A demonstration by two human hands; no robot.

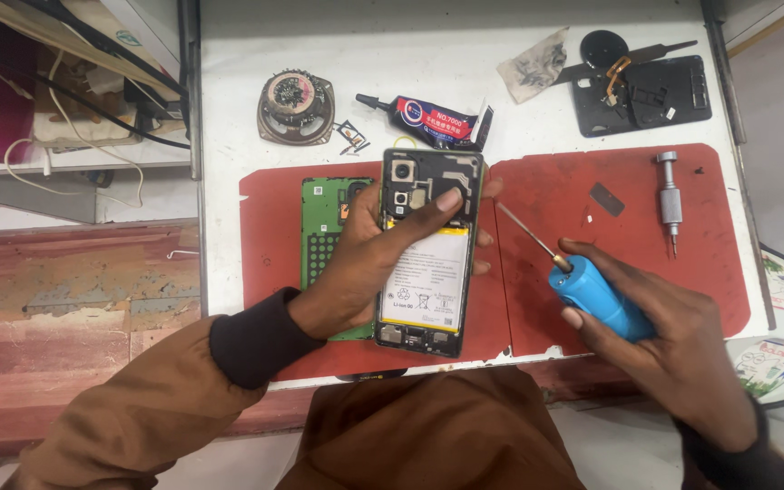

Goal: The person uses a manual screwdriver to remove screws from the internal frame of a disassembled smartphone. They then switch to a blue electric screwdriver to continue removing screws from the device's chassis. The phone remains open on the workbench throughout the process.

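Opened phone (428, 263) gripped by left hand (365, 263); right hand (664, 336) holds blue screwdriver (583, 286).

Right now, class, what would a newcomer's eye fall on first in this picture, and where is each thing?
The opened phone, its back off and battery showing, lies mid-table on the red mat, gripped by the left hand. To its right, the right hand holds a blue-handled screwdriver with its tip pointing at the phone. A green back cover lies just left of the phone.
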